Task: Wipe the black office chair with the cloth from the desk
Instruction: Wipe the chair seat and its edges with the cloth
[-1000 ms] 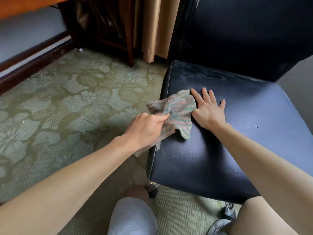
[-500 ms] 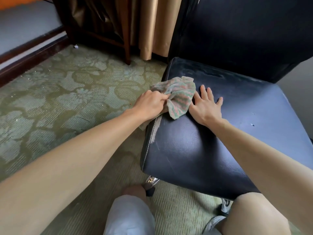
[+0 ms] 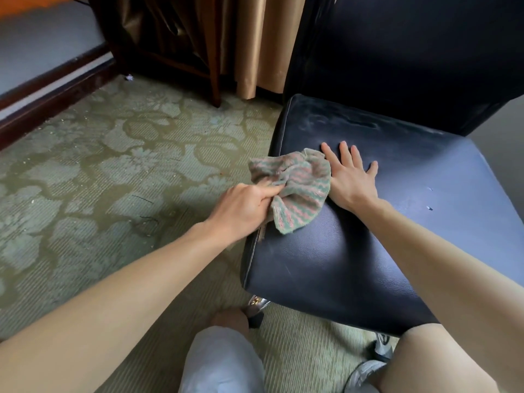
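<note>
The black office chair (image 3: 382, 251) fills the right half of the view, with a dusty seat and a dark backrest behind it. A striped green and pink cloth (image 3: 297, 191) lies bunched on the seat's left edge. My left hand (image 3: 246, 207) grips the cloth at that edge. My right hand (image 3: 350, 177) rests flat on the seat just right of the cloth, fingers spread and touching its side.
Patterned green carpet (image 3: 113, 171) covers the floor to the left. A dark wooden furniture leg (image 3: 214, 80) and tan curtains (image 3: 263, 46) stand behind the chair. A dark baseboard (image 3: 51, 95) runs along the left wall. My knees are at the bottom.
My left hand has slid the cloth along the seat's left edge, first away from me and then back toward me. My right hand has stayed flat on the seat.
</note>
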Tool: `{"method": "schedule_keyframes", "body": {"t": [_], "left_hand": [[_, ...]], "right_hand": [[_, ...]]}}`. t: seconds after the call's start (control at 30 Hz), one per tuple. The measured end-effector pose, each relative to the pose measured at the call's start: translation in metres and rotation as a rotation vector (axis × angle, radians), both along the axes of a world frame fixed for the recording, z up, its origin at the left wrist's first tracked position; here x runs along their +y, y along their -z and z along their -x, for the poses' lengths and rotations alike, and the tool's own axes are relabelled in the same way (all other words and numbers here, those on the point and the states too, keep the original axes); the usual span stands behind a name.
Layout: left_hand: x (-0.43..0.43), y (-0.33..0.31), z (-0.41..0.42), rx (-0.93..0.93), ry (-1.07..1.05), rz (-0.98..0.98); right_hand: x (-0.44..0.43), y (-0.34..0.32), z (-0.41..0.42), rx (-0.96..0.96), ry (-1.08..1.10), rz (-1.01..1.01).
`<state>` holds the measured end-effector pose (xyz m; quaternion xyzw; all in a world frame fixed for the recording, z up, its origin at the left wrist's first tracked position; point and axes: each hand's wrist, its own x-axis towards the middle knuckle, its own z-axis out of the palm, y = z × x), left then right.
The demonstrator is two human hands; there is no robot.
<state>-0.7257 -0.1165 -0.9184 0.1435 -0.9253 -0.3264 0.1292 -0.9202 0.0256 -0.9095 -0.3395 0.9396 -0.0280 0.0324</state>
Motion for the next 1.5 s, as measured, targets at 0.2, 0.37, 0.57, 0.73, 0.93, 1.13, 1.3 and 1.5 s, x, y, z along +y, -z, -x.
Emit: {"method": "schedule_keyframes", "body": {"t": [0.2,0.37,0.57,0.73,0.93,1.13,1.3,1.5], "left_hand": [[-0.017,-0.012,0.051,-0.085,-0.06,0.033],[-0.013,-0.009,0.037,-0.075,-0.084,-0.025],[0.011,0.002,-0.026,0.013,-0.053,-0.108],[0.029,0.003,-0.033,0.014,-0.042,0.028],[0.014,-0.015,0.022,-0.086,-0.117,0.094],[0.008,-0.016,0.022,-0.118,-0.13,0.063],[0.028,-0.011,-0.026,-0.054,-0.085,0.029],[0.051,-0.002,-0.053,-0.018,-0.06,0.102]], "right_hand": [[-0.004,-0.001,-0.001,-0.008,0.036,0.006],[-0.004,-0.001,0.0,-0.01,0.049,0.023],[0.001,0.001,0.0,0.012,0.005,0.032],[0.008,0.002,-0.001,0.025,-0.037,0.028],[0.007,0.0,-0.002,0.002,-0.046,0.018],[0.004,0.001,-0.002,0.003,-0.017,-0.006],[0.005,0.003,-0.001,0.006,-0.029,0.012],[0.007,0.003,0.0,0.011,-0.048,0.013]]}}
